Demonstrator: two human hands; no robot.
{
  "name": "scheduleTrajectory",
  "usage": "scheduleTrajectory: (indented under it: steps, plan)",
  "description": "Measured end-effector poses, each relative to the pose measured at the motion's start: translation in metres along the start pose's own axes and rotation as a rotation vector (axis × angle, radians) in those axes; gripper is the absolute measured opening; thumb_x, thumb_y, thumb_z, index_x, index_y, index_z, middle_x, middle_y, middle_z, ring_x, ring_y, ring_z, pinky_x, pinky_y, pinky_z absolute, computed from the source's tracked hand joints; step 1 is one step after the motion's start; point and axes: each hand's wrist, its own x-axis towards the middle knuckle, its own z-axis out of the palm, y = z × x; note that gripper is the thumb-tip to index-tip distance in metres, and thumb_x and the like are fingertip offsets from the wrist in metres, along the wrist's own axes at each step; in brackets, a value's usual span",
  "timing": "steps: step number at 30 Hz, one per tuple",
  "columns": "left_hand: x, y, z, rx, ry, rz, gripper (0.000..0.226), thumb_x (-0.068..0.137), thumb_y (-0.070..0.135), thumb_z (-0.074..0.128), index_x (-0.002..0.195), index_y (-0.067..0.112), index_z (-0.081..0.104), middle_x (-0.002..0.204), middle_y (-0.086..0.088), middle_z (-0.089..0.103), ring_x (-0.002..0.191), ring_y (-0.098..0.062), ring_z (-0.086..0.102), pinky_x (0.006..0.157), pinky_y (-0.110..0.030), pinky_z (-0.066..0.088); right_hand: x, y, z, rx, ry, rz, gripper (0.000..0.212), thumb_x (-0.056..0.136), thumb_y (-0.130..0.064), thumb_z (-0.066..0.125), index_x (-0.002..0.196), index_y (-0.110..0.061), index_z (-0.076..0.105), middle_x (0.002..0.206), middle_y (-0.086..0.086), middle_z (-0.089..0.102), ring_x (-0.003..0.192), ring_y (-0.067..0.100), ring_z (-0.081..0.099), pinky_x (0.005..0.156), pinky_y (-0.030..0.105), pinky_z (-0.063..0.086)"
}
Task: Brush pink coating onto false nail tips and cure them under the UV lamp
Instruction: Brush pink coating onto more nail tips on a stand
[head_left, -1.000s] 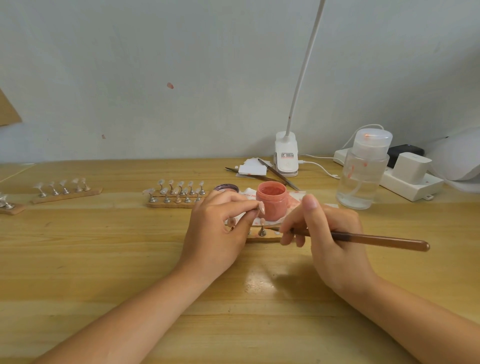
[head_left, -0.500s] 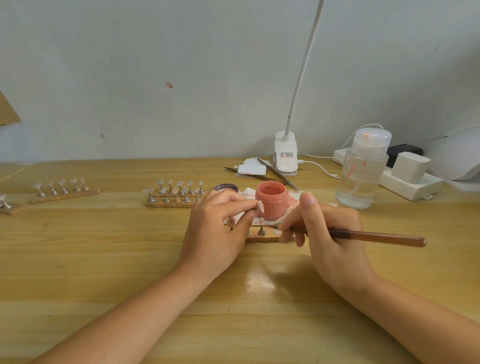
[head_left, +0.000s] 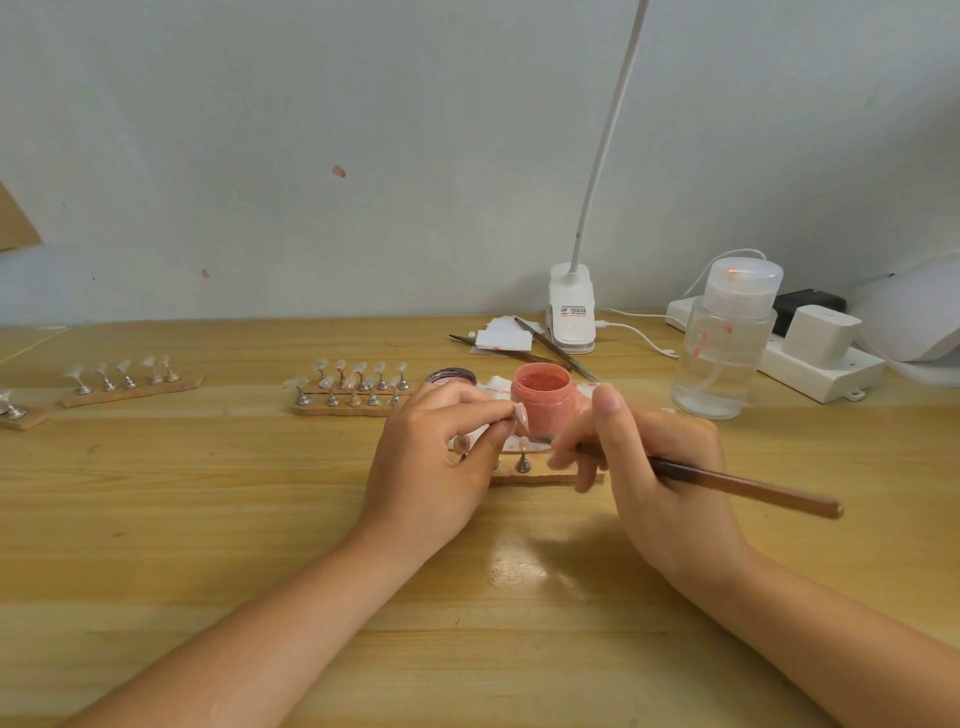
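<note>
My left hand (head_left: 436, 457) pinches a small nail-tip stand, its false nail tip (head_left: 521, 415) sticking up beside the open pink coating jar (head_left: 540, 397). My right hand (head_left: 654, 467) grips a brown brush (head_left: 748, 488), whose bristle end is hidden behind my fingers near the held tip. Under both hands lies a wooden strip (head_left: 540, 478) carrying more stands, one with a pinkish tip (head_left: 522, 451). A white UV lamp (head_left: 914, 317) shows at the far right edge.
Two more wooden strips with several clear tips sit at the left (head_left: 130, 382) and centre (head_left: 348, 389). A clip lamp (head_left: 571, 312), tweezers (head_left: 550, 345), a clear pump bottle (head_left: 724, 348) and a white power strip (head_left: 815, 358) stand along the back right.
My right hand has shifted slightly; the brush handle now slopes lower to the right. My left hand keeps the stand in the same place.
</note>
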Motion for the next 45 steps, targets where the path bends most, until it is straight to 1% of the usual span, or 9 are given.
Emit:
scheduleTrajectory:
  steps: [15,19,23,27,32,35,39,42,45]
  plan:
    - [0.0003,-0.0001,0.0005,0.004,-0.015,0.028,0.016,0.079,0.016,0.060,0.086,0.015,0.074,0.080,0.008,0.064,0.081,-0.009,0.052,0.075,-0.018,0.038,0.0030,-0.0005,0.0009,-0.036,0.011,-0.033,0.043,0.092,-0.034,0.036,0.066,-0.015,0.065,0.063,-0.003,0.065,0.055,0.009,0.059,0.056,0.023,0.047]
    - [0.0002,-0.0010,0.0009,-0.013,-0.005,0.035,0.015,0.079,0.014,0.060,0.086,0.014,0.074,0.079,0.010,0.062,0.080,-0.007,0.051,0.074,-0.018,0.039,0.0014,-0.0010,-0.0003,0.030,0.026,0.013,0.045,0.090,-0.038,0.036,0.060,-0.019,0.064,0.055,0.002,0.062,0.051,0.013,0.058,0.051,0.031,0.047]
    - [0.0003,-0.0021,0.0009,0.000,-0.012,0.061,0.015,0.079,0.014,0.060,0.086,0.015,0.074,0.080,0.010,0.063,0.081,-0.005,0.051,0.075,-0.014,0.038,0.0027,-0.0022,0.0001,-0.033,-0.014,-0.044,0.041,0.092,-0.033,0.035,0.068,-0.016,0.064,0.066,-0.004,0.065,0.058,0.006,0.058,0.055,0.018,0.045]
    - [0.0005,-0.0015,0.0013,-0.025,0.010,0.064,0.013,0.078,0.014,0.062,0.083,0.015,0.074,0.080,0.020,0.060,0.080,0.002,0.051,0.075,-0.011,0.038,0.0010,-0.0027,-0.0023,0.011,-0.027,0.031,0.049,0.089,-0.040,0.035,0.058,-0.015,0.063,0.054,0.004,0.061,0.050,0.010,0.056,0.051,0.026,0.045]
    - [0.0008,0.0023,0.0007,-0.044,0.049,0.096,0.013,0.074,0.015,0.066,0.083,0.024,0.071,0.080,0.030,0.058,0.073,0.015,0.048,0.068,-0.004,0.036,0.0052,-0.0070,-0.0026,0.033,0.055,-0.065,0.034,0.093,-0.031,0.036,0.078,-0.017,0.063,0.078,-0.004,0.069,0.063,0.010,0.064,0.054,0.024,0.050]
    - [0.0001,0.0040,-0.0001,-0.109,0.032,0.072,0.014,0.074,0.023,0.071,0.084,0.031,0.067,0.072,0.032,0.062,0.064,0.006,0.048,0.062,-0.010,0.038,0.0064,-0.0091,-0.0020,0.050,0.056,-0.026,0.025,0.092,-0.041,0.041,0.084,-0.028,0.060,0.075,-0.003,0.070,0.057,0.009,0.065,0.049,0.023,0.051]
    - [-0.0010,0.0038,-0.0010,-0.144,0.022,0.051,0.018,0.071,0.030,0.070,0.088,0.035,0.069,0.065,0.033,0.060,0.058,-0.009,0.042,0.057,-0.025,0.040,0.0081,-0.0059,-0.0038,-0.167,-0.007,-0.076,0.009,0.083,-0.043,0.060,0.083,-0.035,0.058,0.082,-0.015,0.068,0.076,0.002,0.065,0.065,0.022,0.051]
    - [-0.0008,0.0054,-0.0021,-0.143,0.002,0.040,0.031,0.069,0.025,0.070,0.093,0.045,0.063,0.064,0.026,0.062,0.058,-0.010,0.042,0.057,-0.023,0.038,0.0080,-0.0011,-0.0032,-0.227,-0.089,-0.117,0.032,0.068,-0.035,0.078,0.088,-0.033,0.054,0.101,-0.012,0.066,0.091,0.001,0.062,0.080,0.008,0.042]
    - [-0.0008,0.0063,-0.0032,-0.157,-0.031,0.012,0.042,0.069,0.021,0.068,0.097,0.051,0.059,0.064,0.024,0.063,0.059,-0.011,0.041,0.058,-0.020,0.037,0.0084,0.0004,-0.0014,-0.223,-0.156,-0.124,0.033,0.067,-0.028,0.078,0.087,-0.036,0.053,0.105,-0.009,0.066,0.094,0.002,0.062,0.084,0.008,0.041]
